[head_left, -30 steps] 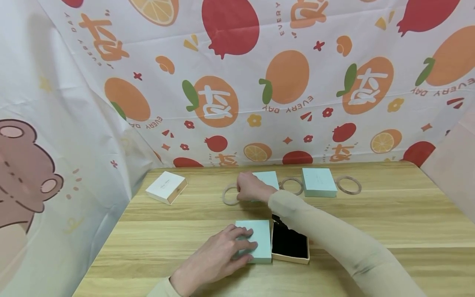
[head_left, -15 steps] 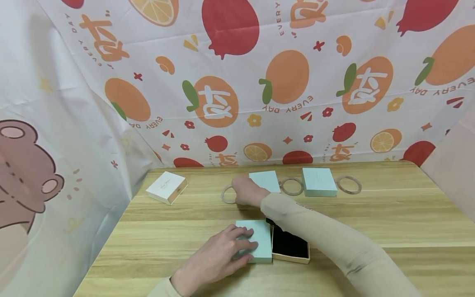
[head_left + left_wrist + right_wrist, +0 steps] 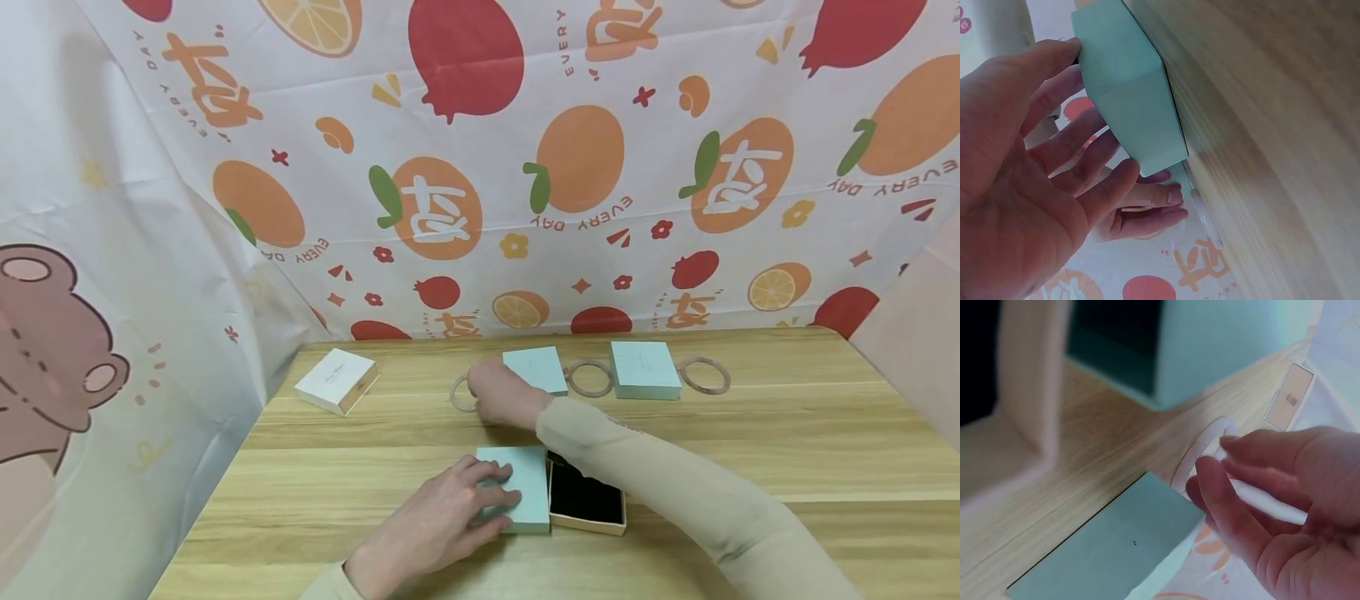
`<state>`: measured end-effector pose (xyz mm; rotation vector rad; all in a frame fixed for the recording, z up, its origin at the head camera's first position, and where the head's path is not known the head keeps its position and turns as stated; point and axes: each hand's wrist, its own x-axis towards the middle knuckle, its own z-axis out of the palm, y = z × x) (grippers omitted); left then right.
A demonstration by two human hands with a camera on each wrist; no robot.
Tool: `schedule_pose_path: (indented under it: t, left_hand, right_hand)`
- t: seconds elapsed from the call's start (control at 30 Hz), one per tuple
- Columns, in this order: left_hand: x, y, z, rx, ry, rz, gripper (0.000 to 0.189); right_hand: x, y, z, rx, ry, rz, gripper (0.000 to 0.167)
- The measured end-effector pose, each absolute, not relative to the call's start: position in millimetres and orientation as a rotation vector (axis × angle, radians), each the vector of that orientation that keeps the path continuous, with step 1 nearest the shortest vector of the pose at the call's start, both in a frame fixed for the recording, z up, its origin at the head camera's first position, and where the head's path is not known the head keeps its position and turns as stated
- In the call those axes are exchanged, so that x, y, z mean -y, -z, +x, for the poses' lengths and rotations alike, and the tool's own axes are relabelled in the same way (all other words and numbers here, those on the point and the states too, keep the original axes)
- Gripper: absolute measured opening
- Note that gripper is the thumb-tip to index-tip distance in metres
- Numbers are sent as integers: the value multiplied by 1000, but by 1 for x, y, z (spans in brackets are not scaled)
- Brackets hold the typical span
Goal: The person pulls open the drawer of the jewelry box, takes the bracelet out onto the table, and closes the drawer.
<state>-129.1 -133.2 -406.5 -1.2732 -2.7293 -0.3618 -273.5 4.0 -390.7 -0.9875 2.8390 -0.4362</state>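
Observation:
My left hand (image 3: 457, 504) rests with spread, bent fingers on a pale teal box sleeve (image 3: 532, 483) near the table's front; the left wrist view shows the fingers along the sleeve (image 3: 1135, 94). Directly right of it lies its pulled-out drawer (image 3: 587, 525), cream-walled with a black lining, partly hidden under the right forearm. Farther back, my right hand (image 3: 510, 393) pinches the right edge of a pale ring-shaped bangle (image 3: 457, 402) lying on the table. In the right wrist view, thumb and fingertips meet at the bangle (image 3: 1200, 450), covering part of it.
A second teal box (image 3: 540, 367) stands just right of my right hand. Beyond it come a second bangle (image 3: 590, 392), a third teal box (image 3: 645, 371) and a third bangle (image 3: 705, 389). At the back left sits a white box (image 3: 336, 379). A fruit-printed cloth (image 3: 562, 267) hangs behind the table.
My right hand has shifted slightly left and toward the front, uncovering more of the teal box beside it. The bangle at its fingers has moved only slightly. The left hand stays in place.

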Motion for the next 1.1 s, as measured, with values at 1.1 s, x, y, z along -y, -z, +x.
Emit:
schedule_pose_path:
  t: [1.1]
  left_hand:
    - [133, 407, -128, 2691, 372, -1271, 24]
  right_hand:
    - [-44, 365, -241, -2843, 511, -1239, 15]
